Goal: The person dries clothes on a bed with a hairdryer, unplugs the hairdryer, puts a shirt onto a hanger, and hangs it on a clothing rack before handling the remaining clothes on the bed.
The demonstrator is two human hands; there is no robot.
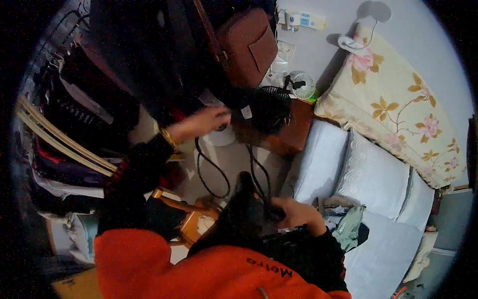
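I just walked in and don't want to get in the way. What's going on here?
A person in an orange top with black sleeves has the right hand at a dark item, too dim to identify, near looped black cords. The left hand, a gold-coloured bracelet at its wrist, is beside dark clothes; whether it grips anything is unclear. A brown bag with a strap is beyond, and a white-covered bed lies to the right.

To the right of the right-hand grip, white pillows [374, 174] are laid on a bed [386, 249], and a flowered cover [401, 107] is seen behind them. Beyond the grip, a small white fan [303, 88] is placed.
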